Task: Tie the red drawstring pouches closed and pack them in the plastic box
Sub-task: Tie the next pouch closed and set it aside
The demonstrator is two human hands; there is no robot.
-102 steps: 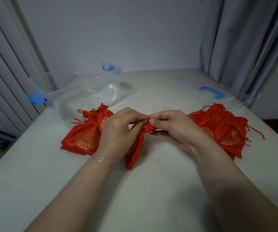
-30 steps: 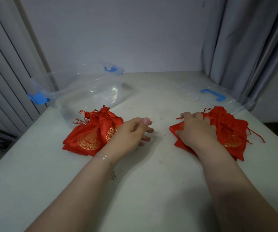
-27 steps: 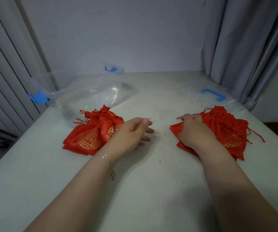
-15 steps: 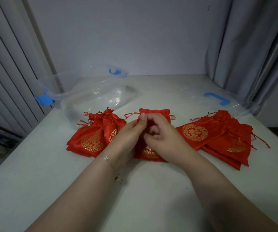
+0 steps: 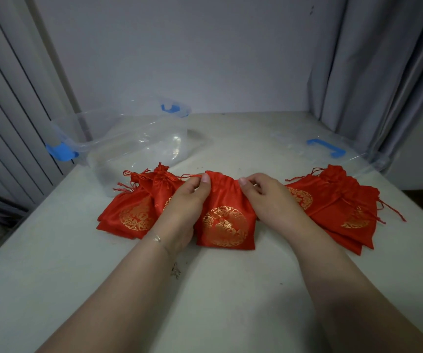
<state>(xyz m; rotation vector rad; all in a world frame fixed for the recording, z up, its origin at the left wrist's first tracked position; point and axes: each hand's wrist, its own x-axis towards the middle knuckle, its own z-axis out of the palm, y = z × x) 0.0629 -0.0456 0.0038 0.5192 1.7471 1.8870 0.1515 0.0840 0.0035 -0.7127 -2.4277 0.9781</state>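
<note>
A red pouch [image 5: 227, 222] with a gold round emblem lies flat on the table between my hands, its mouth wide and facing away from me. My left hand [image 5: 186, 200] pinches the drawstring at the pouch's top left corner. My right hand [image 5: 266, 197] pinches the top right corner. A pile of tied red pouches [image 5: 139, 205] lies to the left. A stack of flat red pouches [image 5: 337, 202] lies to the right. The clear plastic box [image 5: 134, 138] with blue latches stands at the back left.
The box's clear lid [image 5: 332, 154] with a blue handle lies at the back right, near a grey curtain [image 5: 383, 72]. Vertical blinds [image 5: 6, 98] hang past the table's left edge. A white wall closes the back.
A tied pouch went onto the left pile. My right hand took a flat pouch from the right stack to the middle. Both hands have moved out to its top corners.
</note>
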